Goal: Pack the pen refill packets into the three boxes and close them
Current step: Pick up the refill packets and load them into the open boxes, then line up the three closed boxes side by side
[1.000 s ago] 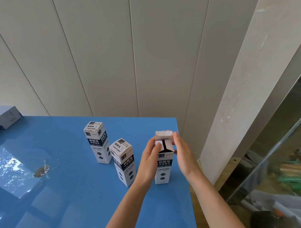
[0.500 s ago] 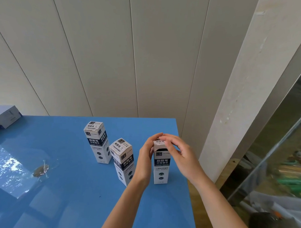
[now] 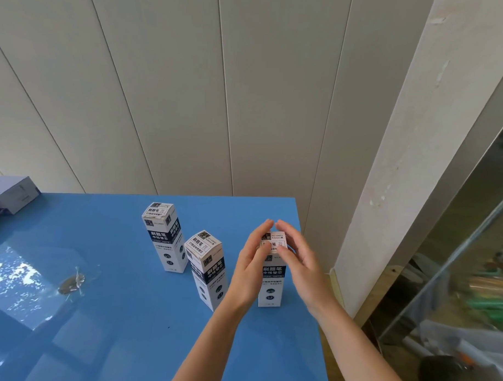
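the right box (image 3: 271, 279) stands upright on the worktop (image 3: 125, 328), lid down. left hand (image 3: 252, 267) and right hand (image 3: 300, 262) flank its top with straight fingers (image 3: 261, 232), not clamped. thin light card, i think; hold the sides.

A glossy blue worktop (image 3: 125, 328) fills the lower left of the frame. Three tall cartons stand upright on it in a diagonal row: the far box (image 3: 163, 238), the middle box (image 3: 207, 268), and the right box (image 3: 271, 279) near its right edge. A grey case (image 3: 12, 192) sits at the far left. A small brown speck (image 3: 70, 283) lies at lower left, too blurred to identify.
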Motion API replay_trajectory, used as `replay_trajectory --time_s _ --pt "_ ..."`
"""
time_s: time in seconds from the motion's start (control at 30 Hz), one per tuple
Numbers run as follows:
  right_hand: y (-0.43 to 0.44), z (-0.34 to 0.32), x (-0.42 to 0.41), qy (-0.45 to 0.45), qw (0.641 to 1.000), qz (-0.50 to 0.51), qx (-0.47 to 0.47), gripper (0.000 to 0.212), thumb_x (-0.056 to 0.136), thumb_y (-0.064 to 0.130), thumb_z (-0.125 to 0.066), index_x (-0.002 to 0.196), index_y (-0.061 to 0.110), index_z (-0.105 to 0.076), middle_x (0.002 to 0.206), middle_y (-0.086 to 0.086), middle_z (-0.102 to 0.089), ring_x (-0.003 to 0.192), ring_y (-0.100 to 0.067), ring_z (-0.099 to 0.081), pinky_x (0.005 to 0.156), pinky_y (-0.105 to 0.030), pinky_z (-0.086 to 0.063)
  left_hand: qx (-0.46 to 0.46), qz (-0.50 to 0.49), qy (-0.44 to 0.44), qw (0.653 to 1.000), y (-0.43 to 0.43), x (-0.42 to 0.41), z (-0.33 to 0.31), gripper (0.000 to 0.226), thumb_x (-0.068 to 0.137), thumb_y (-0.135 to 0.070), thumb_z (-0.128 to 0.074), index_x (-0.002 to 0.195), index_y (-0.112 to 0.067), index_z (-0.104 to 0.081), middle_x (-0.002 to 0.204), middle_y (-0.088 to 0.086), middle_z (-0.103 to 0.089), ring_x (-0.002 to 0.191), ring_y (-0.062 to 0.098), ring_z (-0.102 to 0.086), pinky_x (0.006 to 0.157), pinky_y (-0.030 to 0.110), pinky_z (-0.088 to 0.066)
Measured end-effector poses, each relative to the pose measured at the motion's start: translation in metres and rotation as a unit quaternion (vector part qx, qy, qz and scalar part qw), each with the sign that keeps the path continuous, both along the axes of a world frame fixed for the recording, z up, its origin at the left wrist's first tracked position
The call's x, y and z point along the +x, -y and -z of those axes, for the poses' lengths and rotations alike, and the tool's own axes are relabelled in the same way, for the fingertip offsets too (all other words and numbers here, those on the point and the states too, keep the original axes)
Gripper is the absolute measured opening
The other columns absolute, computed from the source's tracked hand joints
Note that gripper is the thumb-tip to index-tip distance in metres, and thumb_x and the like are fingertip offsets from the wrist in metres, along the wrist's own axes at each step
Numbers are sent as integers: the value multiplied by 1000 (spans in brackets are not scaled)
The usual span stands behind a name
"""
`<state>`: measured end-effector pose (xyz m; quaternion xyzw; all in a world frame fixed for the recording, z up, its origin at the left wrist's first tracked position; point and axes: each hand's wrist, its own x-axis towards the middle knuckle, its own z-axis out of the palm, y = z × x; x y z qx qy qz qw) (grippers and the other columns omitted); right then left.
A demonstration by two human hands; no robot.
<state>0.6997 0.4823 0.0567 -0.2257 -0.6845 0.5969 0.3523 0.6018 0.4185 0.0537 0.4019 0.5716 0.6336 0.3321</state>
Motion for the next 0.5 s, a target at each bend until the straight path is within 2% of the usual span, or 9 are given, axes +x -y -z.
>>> replay_trajectory --time_s 0.07,0.13,0.2,0.23,0.3,0.37,0.43,0.5 --pt "1 5 -1 -11 999 -7 -31 33 96 17 -45 119 41 -47 119 29 -55 109 16 -50 81 -2 -41 -3 -11 -23 1000 0 2 -2 38 100 -16 -37 132 -37 -42 147 -14 -37 135 -2 -32 110 18 -30" --pt "2 10 2 -9 999 -18 -48 30 91 31 -50 119 42 -46 118 27 -56 110 13 -51 84 -5 -43 1 -22 -67 998 5 4 -6 39 100 -18 -38 135 -35 -36 150 -19 -26 136 -10 -22 106 6 -25" --pt "1 15 7 19 999 -30 -40 47 79 41 -60 123 40 -45 120 23 -58 115 5 -51 93 -17 -44 5 -18 -102 995 13 7 -9 42 99 -23 -40 139 -30 -35 150 -23 -21 133 -18 -18 100 -1 -24" --pt "1 18 9 45 998 -34 -24 55 74 39 -66 124 36 -45 119 22 -59 116 2 -52 96 -22 -44 6 -16 -125 992 20 8 -10 44 97 -27 -41 140 -30 -35 150 -25 -21 134 -17 -17 100 -1 -24" --pt "3 24 10 91 995 -34 1 56 73 29 -73 122 33 -47 116 20 -60 112 1 -54 100 -27 -44 21 -36 -200 979 37 10 -9 43 95 -33 -42 138 -28 -41 148 -23 -28 135 -10 -23 103 4 -26" --pt "6 30 9 109 994 -26 10 50 76 20 -74 116 34 -50 115 18 -61 109 1 -55 102 -30 -44 58 -90 -265 958 56 7 -6 29 96 -28 -46 124 -24 -55 133 -17 -47 129 5 -41 99 17 -39" --pt "10 34 7 122 992 -13 23 48 74 20 -76 112 34 -51 114 17 -61 109 0 -55 101 -28 -44 92 -159 -280 942 77 -4 0 20 93 -23 -47 105 -24 -63 110 -15 -57 110 12 -54 88 19 -44" --pt "18 37 3 134 990 -4 30 48 72 20 -78 111 31 -51 113 14 -62 108 -2 -56 99 -26 -44 89 -222 -255 937 95 -21 9 19 86 -21 -46 95 -28 -62 99 -16 -56 98 10 -55 82 14 -42"
